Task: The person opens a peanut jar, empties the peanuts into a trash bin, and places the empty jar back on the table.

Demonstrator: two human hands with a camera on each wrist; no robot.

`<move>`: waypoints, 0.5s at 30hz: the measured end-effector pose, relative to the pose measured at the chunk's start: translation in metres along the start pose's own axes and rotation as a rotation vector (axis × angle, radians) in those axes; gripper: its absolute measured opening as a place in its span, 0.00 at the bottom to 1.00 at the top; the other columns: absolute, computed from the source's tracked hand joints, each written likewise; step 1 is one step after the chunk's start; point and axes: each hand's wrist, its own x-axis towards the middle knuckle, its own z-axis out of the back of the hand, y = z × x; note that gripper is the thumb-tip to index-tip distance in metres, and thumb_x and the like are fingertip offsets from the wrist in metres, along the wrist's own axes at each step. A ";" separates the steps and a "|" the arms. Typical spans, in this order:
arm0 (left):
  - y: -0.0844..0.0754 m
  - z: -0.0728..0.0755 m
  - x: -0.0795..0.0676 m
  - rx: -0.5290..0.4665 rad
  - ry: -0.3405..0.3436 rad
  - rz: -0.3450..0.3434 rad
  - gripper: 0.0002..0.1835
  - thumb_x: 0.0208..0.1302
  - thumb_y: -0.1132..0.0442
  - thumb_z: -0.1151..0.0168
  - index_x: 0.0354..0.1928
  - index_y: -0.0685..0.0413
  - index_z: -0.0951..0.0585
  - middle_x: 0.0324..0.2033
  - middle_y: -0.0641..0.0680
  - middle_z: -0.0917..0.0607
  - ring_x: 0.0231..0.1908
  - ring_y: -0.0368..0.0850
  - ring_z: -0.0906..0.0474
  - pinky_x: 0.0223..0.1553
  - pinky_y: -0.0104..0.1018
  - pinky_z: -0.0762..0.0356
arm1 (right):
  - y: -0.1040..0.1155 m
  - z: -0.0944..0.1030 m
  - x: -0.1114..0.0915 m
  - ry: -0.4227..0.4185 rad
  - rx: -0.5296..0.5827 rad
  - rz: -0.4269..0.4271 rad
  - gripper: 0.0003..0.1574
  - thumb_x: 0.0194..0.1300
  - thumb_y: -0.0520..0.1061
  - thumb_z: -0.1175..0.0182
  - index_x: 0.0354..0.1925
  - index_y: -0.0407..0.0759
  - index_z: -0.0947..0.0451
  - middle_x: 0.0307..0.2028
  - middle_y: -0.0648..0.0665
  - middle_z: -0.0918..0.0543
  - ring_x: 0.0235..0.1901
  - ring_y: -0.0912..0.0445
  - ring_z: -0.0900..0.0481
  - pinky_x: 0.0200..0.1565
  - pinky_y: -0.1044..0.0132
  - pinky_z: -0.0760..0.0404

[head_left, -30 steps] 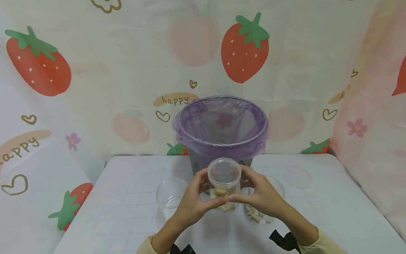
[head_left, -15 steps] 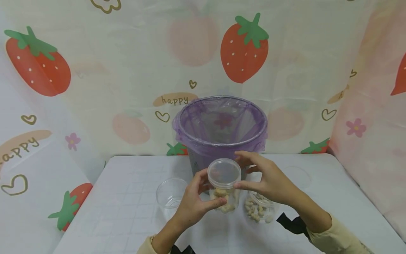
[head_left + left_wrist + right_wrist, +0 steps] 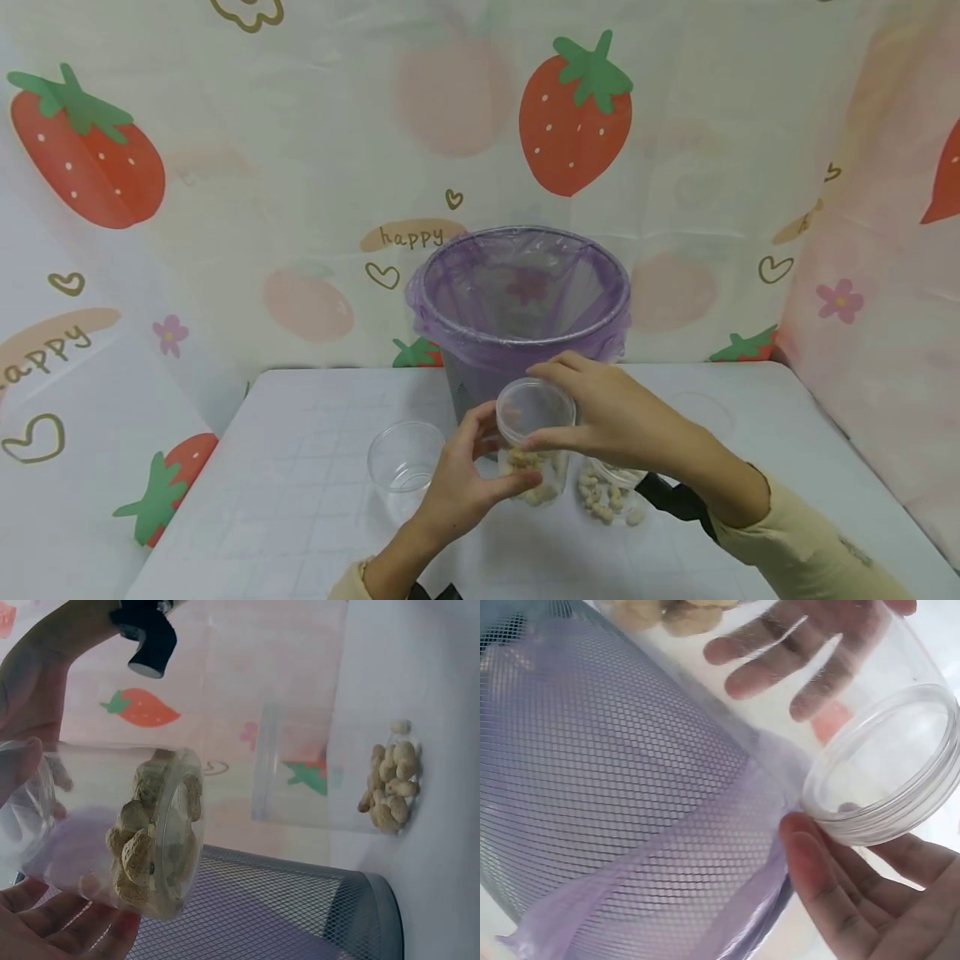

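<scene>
My left hand holds a clear plastic jar upright above the table, fingers behind it and thumb across its front. Unshelled peanuts lie in the bottom of this jar. On top sits a clear round lid. My right hand grips the lid's edge, thumb at the near side and fingertips at the far side. In the right wrist view, the thumb and fingers of that hand meet the ridged rim.
A second clear jar with peanuts in its bottom stands on the white table at the right. Left of the hands is an open clear container. Behind stands a mesh bin with a purple liner.
My right hand has let go of the jar's side, lifted, and come back in to grip the lid. The left hand keeps its hold, with the jar shifted slightly right.
</scene>
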 end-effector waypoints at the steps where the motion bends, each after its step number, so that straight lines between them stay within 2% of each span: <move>1: 0.000 -0.001 0.000 0.001 -0.004 0.007 0.39 0.54 0.60 0.26 0.66 0.51 0.35 0.60 0.53 0.23 0.56 0.45 0.23 0.56 0.36 0.22 | 0.002 -0.001 0.001 0.010 -0.020 -0.007 0.46 0.54 0.69 0.33 0.61 0.43 0.27 0.53 0.46 0.20 0.48 0.52 0.19 0.47 0.56 0.17; 9: -0.003 -0.002 -0.002 0.035 -0.035 0.070 0.41 0.52 0.59 0.24 0.66 0.47 0.35 0.59 0.46 0.23 0.56 0.42 0.24 0.57 0.37 0.23 | 0.014 -0.002 0.009 0.043 -0.149 -0.027 0.43 0.52 0.68 0.31 0.56 0.42 0.22 0.49 0.46 0.18 0.45 0.53 0.19 0.45 0.57 0.18; 15: -0.005 -0.002 -0.002 0.040 -0.037 0.096 0.42 0.51 0.58 0.24 0.67 0.43 0.35 0.59 0.44 0.23 0.56 0.41 0.25 0.58 0.38 0.24 | 0.019 -0.001 0.012 0.040 -0.176 -0.015 0.39 0.53 0.66 0.31 0.53 0.41 0.21 0.47 0.45 0.17 0.43 0.53 0.19 0.44 0.58 0.18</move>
